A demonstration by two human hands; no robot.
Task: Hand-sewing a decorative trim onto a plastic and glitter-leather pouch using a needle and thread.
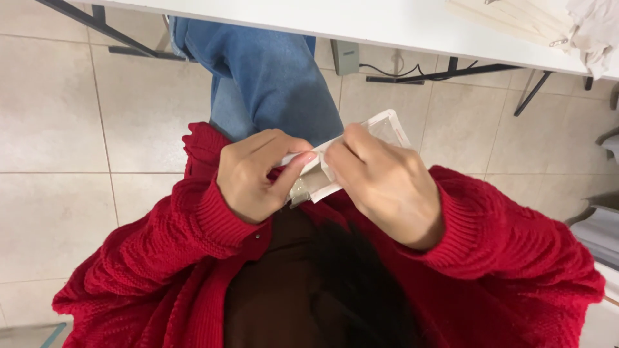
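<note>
Both my hands hold a small flat packet (385, 125) with a white border and a clear face, above my lap. My left hand (258, 173) pinches the packet's near end between thumb and fingers. My right hand (380, 180) grips the packet just beside it, fingers curled over the top edge. The far end of the packet sticks out past my right hand. Red knitted sleeves cover both my arms. What lies inside the packet is too hidden to tell.
My legs in blue jeans (271, 77) reach under a white table (387, 26) at the top. White cloth (593, 29) and pale flat pieces (509, 16) lie on the table's right end. Beige tiled floor (51, 129) lies below, with a cable and black table legs.
</note>
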